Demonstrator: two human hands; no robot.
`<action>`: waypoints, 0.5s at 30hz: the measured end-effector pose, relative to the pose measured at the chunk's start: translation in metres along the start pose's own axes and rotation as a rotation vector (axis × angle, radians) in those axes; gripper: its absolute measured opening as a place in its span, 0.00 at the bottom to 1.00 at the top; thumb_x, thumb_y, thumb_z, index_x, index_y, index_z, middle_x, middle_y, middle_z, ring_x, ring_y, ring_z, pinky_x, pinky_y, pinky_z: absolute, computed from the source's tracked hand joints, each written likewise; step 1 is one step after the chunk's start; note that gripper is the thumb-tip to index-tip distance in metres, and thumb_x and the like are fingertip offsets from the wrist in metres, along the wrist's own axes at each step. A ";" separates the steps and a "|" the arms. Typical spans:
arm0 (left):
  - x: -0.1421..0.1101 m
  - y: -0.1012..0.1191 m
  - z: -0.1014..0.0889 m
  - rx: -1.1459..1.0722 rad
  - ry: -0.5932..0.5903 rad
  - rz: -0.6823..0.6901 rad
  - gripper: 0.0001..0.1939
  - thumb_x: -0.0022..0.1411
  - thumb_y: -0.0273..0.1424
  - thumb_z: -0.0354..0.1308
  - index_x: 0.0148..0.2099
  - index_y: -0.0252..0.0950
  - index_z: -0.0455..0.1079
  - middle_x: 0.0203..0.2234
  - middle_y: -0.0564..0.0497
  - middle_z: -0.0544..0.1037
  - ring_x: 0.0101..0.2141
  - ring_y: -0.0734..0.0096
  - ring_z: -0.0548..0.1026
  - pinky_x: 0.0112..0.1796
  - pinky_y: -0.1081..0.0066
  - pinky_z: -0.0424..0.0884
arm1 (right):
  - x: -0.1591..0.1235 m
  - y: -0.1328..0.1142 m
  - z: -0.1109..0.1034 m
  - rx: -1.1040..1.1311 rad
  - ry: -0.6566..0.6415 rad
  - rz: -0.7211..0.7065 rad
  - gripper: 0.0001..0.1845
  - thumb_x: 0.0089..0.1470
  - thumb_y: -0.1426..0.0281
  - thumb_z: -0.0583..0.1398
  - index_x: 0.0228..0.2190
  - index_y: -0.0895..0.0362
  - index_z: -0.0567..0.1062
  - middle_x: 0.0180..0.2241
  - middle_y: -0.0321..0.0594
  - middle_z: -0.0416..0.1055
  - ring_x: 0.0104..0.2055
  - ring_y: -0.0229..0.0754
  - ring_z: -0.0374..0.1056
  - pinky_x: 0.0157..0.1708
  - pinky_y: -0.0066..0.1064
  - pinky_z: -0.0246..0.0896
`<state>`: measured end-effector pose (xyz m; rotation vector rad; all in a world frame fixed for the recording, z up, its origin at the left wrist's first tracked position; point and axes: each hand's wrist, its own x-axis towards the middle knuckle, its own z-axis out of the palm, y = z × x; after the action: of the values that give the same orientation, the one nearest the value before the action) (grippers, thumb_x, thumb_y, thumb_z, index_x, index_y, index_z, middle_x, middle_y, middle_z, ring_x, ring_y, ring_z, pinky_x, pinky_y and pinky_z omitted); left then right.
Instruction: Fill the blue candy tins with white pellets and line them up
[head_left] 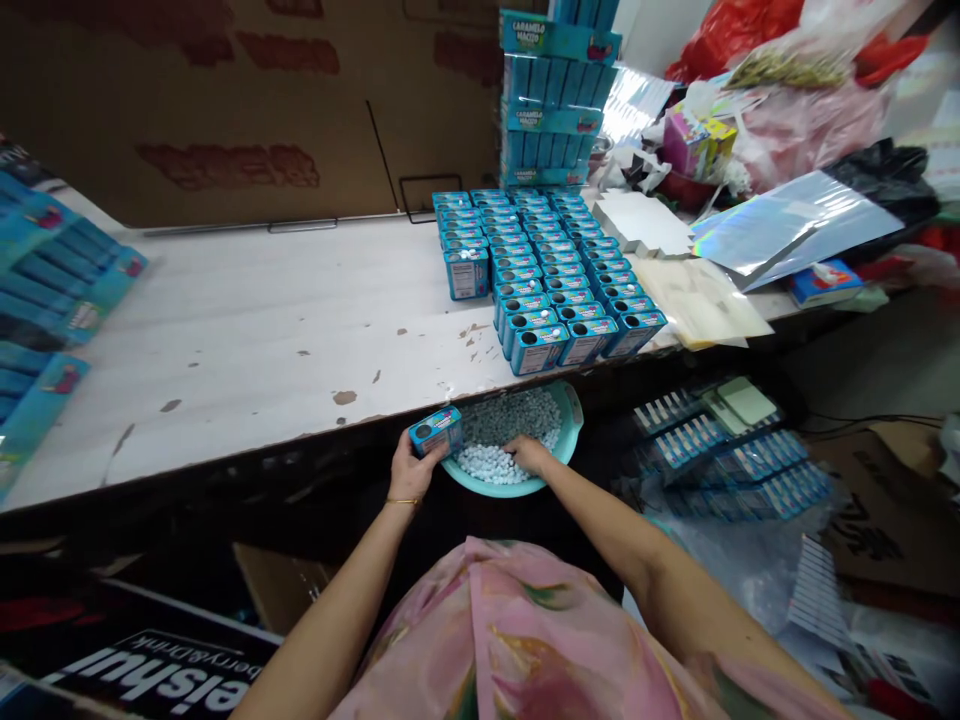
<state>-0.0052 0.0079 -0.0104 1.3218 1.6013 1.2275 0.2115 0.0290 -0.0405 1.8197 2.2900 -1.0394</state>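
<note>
My left hand (pixel 412 470) is closed around a small blue tin (pixel 436 430), holding it at the left rim of a pale green basin (pixel 576 420). A dark round opening shows in the tin's top. Small white candies (pixel 487 460) fill the basin, which sits just below the table edge. My right hand (pixel 529 454) dips into these candies from the right. Its fingertips are buried, so I cannot see whether they grip any.
Rows of similar blue tins (pixel 544 270) stand on the white table (pixel 300 320). Behind them rises a stack of blue display boxes (pixel 555 120); more boxes (pixel 52 270) lean at far left. Plastic sheets (pixel 795 225) and bags lie at right. Packed trays (pixel 735 460) sit lower right.
</note>
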 end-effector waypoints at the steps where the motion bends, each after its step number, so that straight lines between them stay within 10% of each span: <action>1: 0.000 0.001 -0.001 0.000 0.000 0.000 0.22 0.40 0.38 0.62 0.38 0.35 0.63 0.31 0.51 0.72 0.32 0.68 0.71 0.38 0.65 0.67 | -0.001 0.005 -0.004 0.039 -0.001 -0.003 0.22 0.42 0.82 0.51 0.38 0.53 0.74 0.38 0.35 0.73 0.39 0.36 0.66 0.38 0.22 0.58; 10: 0.001 0.007 -0.004 0.103 0.000 0.095 0.23 0.41 0.36 0.60 0.42 0.35 0.62 0.33 0.50 0.71 0.35 0.67 0.70 0.40 0.65 0.65 | -0.045 0.013 -0.078 0.577 0.039 0.033 0.25 0.38 0.83 0.49 0.38 0.60 0.74 0.22 0.34 0.70 0.19 0.29 0.59 0.20 0.20 0.57; 15: 0.004 0.016 0.017 0.284 -0.093 0.229 0.20 0.44 0.31 0.56 0.43 0.36 0.63 0.37 0.48 0.69 0.39 0.64 0.68 0.43 0.64 0.63 | -0.065 -0.019 -0.124 0.349 0.041 -0.089 0.21 0.39 0.80 0.50 0.35 0.59 0.76 0.20 0.34 0.70 0.18 0.30 0.59 0.21 0.22 0.55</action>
<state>0.0149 0.0160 0.0000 1.7558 1.6356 1.0783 0.2599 0.0355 0.0918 1.8782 2.3512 -1.5133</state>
